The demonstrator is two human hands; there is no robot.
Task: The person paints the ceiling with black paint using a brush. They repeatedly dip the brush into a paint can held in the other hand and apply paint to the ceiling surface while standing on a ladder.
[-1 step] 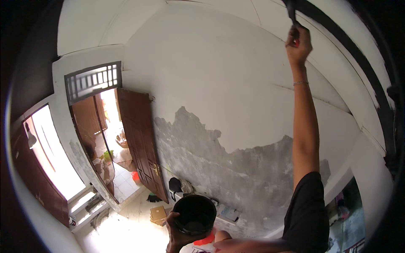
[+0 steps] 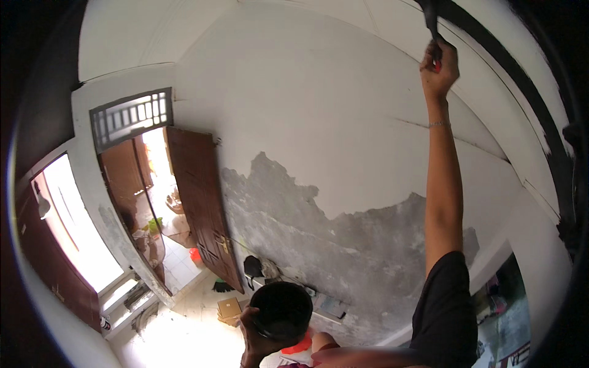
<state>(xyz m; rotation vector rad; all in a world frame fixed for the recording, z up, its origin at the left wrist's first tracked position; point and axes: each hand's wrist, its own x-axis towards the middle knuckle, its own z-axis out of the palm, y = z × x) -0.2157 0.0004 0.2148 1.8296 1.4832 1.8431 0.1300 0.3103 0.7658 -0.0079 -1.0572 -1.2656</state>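
Observation:
High at the upper right, my right hand (image 2: 440, 69) is closed around a paintbrush (image 2: 431, 21), its dark head up at a black painted band (image 2: 485, 42) on the white ceiling. A bit of red shows on the handle by my palm. At the bottom, my left hand (image 2: 253, 337) grips the side of a black bucket (image 2: 282, 313), tilted so its dark inside shows. How full it is cannot be made out. The right arm is stretched fully upward in a black sleeve (image 2: 446, 306).
Below the white wall (image 2: 319, 110) is a patch of bare grey plaster (image 2: 368, 239). A brown door (image 2: 205, 208) stands ajar at left, beside a bright window (image 2: 80, 221). Cardboard boxes (image 2: 229, 310) and a dark bag (image 2: 252, 267) rest low along the wall.
My right hand and the brush sit slightly lower and further right in the picture. The whole view has shifted a little left; the bucket stays in my left hand.

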